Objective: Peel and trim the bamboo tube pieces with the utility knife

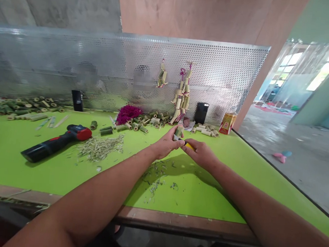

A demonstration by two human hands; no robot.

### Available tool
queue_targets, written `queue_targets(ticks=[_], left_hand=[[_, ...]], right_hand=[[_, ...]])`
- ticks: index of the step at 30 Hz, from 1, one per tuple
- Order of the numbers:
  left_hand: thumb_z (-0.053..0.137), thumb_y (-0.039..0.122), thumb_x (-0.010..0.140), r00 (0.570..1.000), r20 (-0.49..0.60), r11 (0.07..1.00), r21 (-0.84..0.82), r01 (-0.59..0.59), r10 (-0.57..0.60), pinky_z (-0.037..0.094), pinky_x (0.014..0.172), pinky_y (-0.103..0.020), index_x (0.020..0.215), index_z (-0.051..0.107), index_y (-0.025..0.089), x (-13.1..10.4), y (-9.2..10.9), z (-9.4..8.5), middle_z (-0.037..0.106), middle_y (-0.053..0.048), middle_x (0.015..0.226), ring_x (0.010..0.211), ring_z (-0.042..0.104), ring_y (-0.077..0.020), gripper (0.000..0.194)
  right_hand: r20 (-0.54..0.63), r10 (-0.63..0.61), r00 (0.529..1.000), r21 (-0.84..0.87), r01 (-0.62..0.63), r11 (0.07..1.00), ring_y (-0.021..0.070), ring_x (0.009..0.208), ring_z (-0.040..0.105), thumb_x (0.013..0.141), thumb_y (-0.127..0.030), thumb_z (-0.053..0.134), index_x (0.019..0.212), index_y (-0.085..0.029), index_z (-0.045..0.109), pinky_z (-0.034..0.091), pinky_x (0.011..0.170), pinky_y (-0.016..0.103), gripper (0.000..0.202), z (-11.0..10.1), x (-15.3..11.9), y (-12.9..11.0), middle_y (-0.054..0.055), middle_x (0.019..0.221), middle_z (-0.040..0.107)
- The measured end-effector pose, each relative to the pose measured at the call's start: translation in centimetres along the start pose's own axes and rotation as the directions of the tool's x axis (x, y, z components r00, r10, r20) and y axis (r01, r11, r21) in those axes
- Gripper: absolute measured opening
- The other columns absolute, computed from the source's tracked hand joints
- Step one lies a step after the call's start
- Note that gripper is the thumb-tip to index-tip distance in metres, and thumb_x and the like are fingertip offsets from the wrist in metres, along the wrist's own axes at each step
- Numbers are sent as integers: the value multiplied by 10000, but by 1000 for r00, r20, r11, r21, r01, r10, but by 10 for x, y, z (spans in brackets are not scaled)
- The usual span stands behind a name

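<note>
My left hand (167, 143) is wrapped round a short bamboo piece (179, 131), held above the green table (204, 196). In my right hand (200, 153) is a yellow-handled knife (189, 145), its blade lying against the lower side of the bamboo piece. The two hands are close together, with the left thumb near the blade. Small green shavings (156, 182) are scattered on the table below my hands.
A black and red power tool (59, 143) lies left beside a pile of thin strips (100, 147). Behind are bamboo pieces (19, 107), purple string (128, 114), a phone (201, 112) and a yellow container (228, 122). Bamboo figures (181, 96) hang on the perforated metal panel (109, 65).
</note>
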State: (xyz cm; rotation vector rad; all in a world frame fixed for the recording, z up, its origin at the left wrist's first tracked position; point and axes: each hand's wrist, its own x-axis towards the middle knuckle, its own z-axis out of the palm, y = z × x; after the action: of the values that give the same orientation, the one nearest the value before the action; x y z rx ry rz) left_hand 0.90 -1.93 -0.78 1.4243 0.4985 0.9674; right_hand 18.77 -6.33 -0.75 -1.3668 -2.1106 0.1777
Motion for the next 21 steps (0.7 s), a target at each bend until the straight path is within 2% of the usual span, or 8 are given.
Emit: queue_targets(ticks=[7,12,18,21], left_hand=[[752,330,676,1000,-8,999,25,-23,23,344,619,-209,1324,397,267,0,2,3,487,-15,968,704,420,-71,741],[753,376,674,996,-83,1000,-6,-22,21,289,522,-195,1243,439,232,1,-3,7,481,3,880,597,363,-46,666],[758,387,662,994,-106,999,-28,-33,30,259,485,-190,1197,453,227,1,-4,10,489,19,835,540,331,-33,636],[744,372,681,994,-105,1000,25,6,-3,299,520,-188,1198,470,220,-5,1,16,495,9,851,579,362,-40,605]], right_hand=[[-19,11,1000,-106,-13,994,162,636,550,890,-568,389,1077,-211,652,335,561,247,481,-1,-2,-3,43,763,668],[-62,25,998,-181,-36,983,157,609,538,894,-594,359,1061,-219,637,310,543,251,496,-3,-2,-3,38,750,659],[-68,25,997,-149,-35,988,149,586,516,887,-601,367,1053,-217,632,291,527,253,495,-1,-1,-5,31,732,645],[-115,126,985,-56,-133,990,151,569,504,894,-591,347,1080,-199,624,301,516,253,514,-4,5,7,30,694,619]])
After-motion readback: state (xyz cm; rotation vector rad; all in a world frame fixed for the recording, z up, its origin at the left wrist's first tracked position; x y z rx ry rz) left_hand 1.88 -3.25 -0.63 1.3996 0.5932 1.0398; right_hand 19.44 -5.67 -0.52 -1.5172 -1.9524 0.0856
